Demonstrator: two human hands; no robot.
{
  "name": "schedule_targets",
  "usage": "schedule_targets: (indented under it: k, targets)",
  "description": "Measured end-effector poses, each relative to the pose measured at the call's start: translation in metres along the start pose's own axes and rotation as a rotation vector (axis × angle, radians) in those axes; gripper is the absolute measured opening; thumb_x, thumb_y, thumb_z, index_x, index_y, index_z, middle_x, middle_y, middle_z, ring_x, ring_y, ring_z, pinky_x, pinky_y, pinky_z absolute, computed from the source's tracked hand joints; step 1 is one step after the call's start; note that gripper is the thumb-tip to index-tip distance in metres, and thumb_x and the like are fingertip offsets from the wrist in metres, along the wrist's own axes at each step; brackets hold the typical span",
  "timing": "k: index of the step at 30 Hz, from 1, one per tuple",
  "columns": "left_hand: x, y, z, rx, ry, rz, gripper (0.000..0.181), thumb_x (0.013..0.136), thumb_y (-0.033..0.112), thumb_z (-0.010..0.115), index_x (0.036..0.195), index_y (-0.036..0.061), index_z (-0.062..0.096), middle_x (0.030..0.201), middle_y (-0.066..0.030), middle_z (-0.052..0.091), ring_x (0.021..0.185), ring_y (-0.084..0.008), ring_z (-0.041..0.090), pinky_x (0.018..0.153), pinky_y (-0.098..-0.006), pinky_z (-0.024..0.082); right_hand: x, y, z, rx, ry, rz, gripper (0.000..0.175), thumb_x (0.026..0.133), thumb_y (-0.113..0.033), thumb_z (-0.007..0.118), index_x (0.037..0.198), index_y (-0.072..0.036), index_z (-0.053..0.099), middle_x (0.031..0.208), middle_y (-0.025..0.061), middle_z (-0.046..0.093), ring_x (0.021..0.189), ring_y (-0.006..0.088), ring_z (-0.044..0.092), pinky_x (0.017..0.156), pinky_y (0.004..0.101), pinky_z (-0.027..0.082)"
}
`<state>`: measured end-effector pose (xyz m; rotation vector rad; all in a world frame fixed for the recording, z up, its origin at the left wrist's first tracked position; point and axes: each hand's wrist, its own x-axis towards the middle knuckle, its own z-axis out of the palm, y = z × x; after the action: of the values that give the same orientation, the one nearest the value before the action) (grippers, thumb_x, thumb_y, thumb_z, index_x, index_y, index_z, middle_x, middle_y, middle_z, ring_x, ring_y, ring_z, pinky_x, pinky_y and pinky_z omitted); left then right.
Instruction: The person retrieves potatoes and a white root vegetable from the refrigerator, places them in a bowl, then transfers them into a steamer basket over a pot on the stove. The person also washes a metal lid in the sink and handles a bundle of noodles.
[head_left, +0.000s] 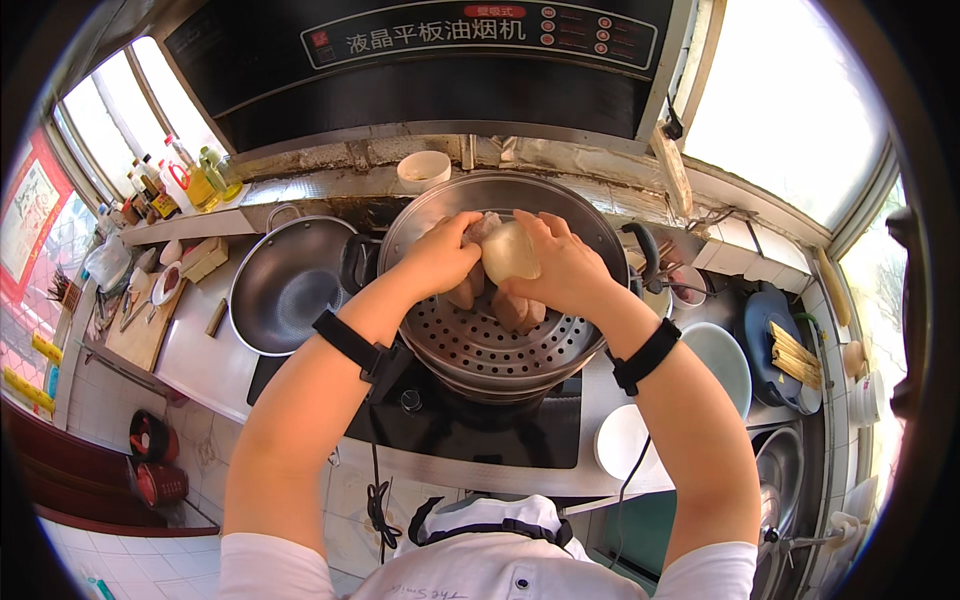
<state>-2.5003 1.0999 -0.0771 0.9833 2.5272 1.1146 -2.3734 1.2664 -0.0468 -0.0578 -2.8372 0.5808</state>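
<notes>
A large metal steamer pot (495, 360) with a perforated steaming tray stands on the black cooktop (480, 442). Over the tray, my right hand (562, 266) has its fingers around a pale round steamed bun (511, 253). My left hand (444, 255) is at the bun's left side, its fingertips on a small pinkish-brown lump (486, 225). Brownish pieces of food (517, 309) lie on the tray below the hands; what they are, I cannot tell. My palms are hidden from view.
An empty wok (289, 292) sits left of the steamer. A white bowl (424, 171) stands behind it. At right are a pale bowl (716, 364) and a white bowl (622, 442). The range hood (435, 90) hangs above. Black cables dangle near both forearms.
</notes>
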Motion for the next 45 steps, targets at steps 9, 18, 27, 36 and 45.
schedule_targets:
  k: [9, 18, 27, 36, 45]
  targets:
    - [-0.004, 0.008, 0.001, 0.093, 0.030, 0.021, 0.049, 0.081, 0.019, 0.057, 0.127, 0.0090, 0.047, 0.121, -0.0173, 0.057, 0.110, -0.0324, 0.056, 0.090, -0.0380, 0.046, 0.002, 0.001, -0.002, -0.074, -0.041, -0.033, 0.075, 0.069, -0.029, 0.069, 0.136, -0.012, 0.040, 0.131, 0.0186, 0.043, 0.114, 0.0368, 0.051, 0.097, 0.0405, 0.043]
    - [-0.004, 0.003, 0.002, 0.037, 0.043, 0.036, 0.049, 0.081, 0.021, 0.057, 0.127, 0.0072, 0.048, 0.123, -0.0153, 0.057, 0.110, -0.0308, 0.056, 0.092, -0.0369, 0.045, 0.013, 0.010, -0.014, 0.214, -0.145, -0.047, 0.073, 0.068, -0.031, 0.068, 0.135, -0.013, 0.044, 0.136, 0.0220, 0.042, 0.118, 0.0418, 0.048, 0.098, 0.0434, 0.042]
    - [-0.003, -0.003, 0.000, 0.021, -0.005, 0.061, 0.054, 0.083, 0.021, 0.052, 0.134, 0.0064, 0.043, 0.132, -0.0172, 0.050, 0.121, -0.0324, 0.049, 0.099, -0.0370, 0.041, 0.007, 0.010, -0.018, 0.230, -0.158, -0.026, 0.067, 0.080, -0.034, 0.068, 0.138, -0.013, 0.042, 0.144, 0.0227, 0.033, 0.132, 0.0349, 0.038, 0.104, 0.0379, 0.036]
    - [0.002, -0.012, 0.004, -0.092, -0.023, -0.007, 0.060, 0.082, 0.020, 0.053, 0.139, 0.0054, 0.036, 0.134, -0.0235, 0.046, 0.123, -0.0341, 0.047, 0.100, -0.0368, 0.040, 0.010, 0.022, -0.020, 0.310, -0.168, -0.049, 0.068, 0.082, -0.032, 0.067, 0.139, -0.008, 0.039, 0.135, 0.0195, 0.042, 0.126, 0.0300, 0.043, 0.103, 0.0367, 0.036]
    - [0.006, -0.010, 0.005, -0.020, -0.010, 0.028, 0.056, 0.088, 0.013, 0.056, 0.139, 0.0026, 0.034, 0.127, -0.0184, 0.052, 0.111, -0.0249, 0.057, 0.088, -0.0323, 0.047, 0.021, 0.004, 0.003, 0.129, -0.148, 0.047, 0.090, 0.069, -0.046, 0.070, 0.143, -0.010, 0.032, 0.139, 0.0236, 0.038, 0.121, 0.0387, 0.047, 0.101, 0.0403, 0.040]
